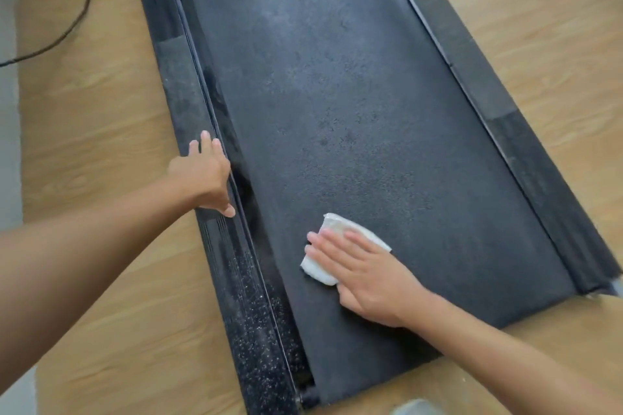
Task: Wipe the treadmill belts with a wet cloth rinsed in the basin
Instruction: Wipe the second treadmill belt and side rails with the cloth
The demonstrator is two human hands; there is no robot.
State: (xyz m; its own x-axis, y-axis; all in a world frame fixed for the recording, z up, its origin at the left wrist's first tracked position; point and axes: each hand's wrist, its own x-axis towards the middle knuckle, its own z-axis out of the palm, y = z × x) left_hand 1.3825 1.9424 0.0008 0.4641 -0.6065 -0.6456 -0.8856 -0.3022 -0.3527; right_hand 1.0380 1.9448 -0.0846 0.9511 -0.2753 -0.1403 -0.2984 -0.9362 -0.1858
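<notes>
A black treadmill belt (337, 104) runs from the top of the view down to its near end, dusty and mottled in the middle. A folded white cloth (332, 229) lies flat on the belt near the lower left part. My right hand (364, 276) presses on the cloth with straight fingers, covering most of it. My left hand (205, 175) rests on the left side rail (182, 84), fingers extended along it and thumb down at the rail's inner edge. The basin is out of view.
The right side rail (478, 77) borders the belt. The left rail's near part (249, 313) is speckled with white dust. Wooden floor (101, 131) surrounds the treadmill. A black cable (84, 7) curves over the floor at upper left. A grey object (414, 409) shows at the bottom edge.
</notes>
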